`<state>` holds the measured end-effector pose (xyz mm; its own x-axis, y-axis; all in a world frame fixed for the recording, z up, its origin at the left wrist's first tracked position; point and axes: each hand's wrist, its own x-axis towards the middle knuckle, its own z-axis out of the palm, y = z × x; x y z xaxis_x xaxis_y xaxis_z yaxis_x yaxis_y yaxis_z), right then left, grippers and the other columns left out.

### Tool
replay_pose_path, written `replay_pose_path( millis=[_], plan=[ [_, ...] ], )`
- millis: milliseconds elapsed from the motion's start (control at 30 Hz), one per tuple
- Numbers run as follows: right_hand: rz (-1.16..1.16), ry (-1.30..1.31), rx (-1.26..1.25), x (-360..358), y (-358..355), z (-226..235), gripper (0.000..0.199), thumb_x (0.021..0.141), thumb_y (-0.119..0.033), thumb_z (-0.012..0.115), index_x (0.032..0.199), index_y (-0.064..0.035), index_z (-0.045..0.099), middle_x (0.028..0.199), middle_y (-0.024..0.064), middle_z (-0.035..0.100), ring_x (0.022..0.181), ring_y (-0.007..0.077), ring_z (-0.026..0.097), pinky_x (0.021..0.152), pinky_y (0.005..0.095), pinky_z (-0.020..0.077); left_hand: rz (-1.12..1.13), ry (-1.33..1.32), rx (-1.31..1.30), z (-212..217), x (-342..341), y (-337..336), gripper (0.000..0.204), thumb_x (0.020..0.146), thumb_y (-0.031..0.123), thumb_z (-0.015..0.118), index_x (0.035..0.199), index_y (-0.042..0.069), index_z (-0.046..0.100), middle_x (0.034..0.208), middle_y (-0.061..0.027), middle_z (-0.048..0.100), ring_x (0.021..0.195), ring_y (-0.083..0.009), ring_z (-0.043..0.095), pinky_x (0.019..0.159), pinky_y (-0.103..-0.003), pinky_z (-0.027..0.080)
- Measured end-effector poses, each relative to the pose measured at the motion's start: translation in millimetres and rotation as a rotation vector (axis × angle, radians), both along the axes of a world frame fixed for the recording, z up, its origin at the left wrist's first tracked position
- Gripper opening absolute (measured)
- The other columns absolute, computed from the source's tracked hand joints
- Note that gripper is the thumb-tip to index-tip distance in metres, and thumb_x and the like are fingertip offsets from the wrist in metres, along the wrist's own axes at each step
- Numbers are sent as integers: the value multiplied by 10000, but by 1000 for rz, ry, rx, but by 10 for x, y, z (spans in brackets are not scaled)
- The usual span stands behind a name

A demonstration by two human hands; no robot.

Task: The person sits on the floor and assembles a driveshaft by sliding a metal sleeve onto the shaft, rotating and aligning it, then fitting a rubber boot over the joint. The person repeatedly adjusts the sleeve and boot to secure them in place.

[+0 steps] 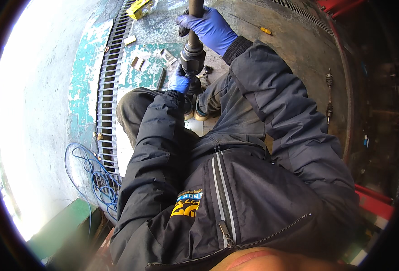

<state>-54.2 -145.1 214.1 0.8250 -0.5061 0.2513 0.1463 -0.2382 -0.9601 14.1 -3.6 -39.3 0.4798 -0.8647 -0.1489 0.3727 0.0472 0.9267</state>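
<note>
Upright before me stands a drive axle [193, 44], its dark metal joint cup [193, 61] toward the lower end. My right hand [215, 31], in a blue glove with blackened fingertips, is closed around the shaft above the joint. Just under the cup, my left hand [179, 81], also gloved in blue, is wrapped about the axle's lower end. The joint hides part of that hand, and the top of the axle runs out of view. Small dark parts [207, 69] lie on the floor beside the joint.
A second drive axle [329, 92] lies on the floor at right. Beyond my right hand is a yellow-handled screwdriver [265, 30]. A drain grate [107, 86] runs along the left, with a coiled blue hose [101, 183] near it. A yellow box [139, 8] sits far left.
</note>
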Motion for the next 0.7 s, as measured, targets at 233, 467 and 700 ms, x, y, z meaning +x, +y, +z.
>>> replay_pose_path(
  millis=[233,467,700],
  plan=[
    [-3,5,-2,7,10,-11,351,940,-330,789,960,17,739,840,79,758,771,140,703,777,301,565,48,-9,-37,35,-41,-20,500,868,-74,720,1341,56,621,1244,-78,700,1100,-193,675,936,-345,570],
    [16,82,-10,-17,39,38,234,998,-219,714,1071,2,740,899,66,746,872,160,707,865,330,579,-9,56,2,23,-3,10,495,857,-38,764,1323,54,624,1234,-83,697,1088,-200,680,924,-359,580],
    [15,-12,72,1,61,15,319,936,-277,799,949,31,720,828,75,743,767,124,701,772,290,582,36,22,-25,-83,0,-18,518,847,-54,765,1334,50,618,1239,-96,692,1087,-211,684,920,-364,599]
  ],
)
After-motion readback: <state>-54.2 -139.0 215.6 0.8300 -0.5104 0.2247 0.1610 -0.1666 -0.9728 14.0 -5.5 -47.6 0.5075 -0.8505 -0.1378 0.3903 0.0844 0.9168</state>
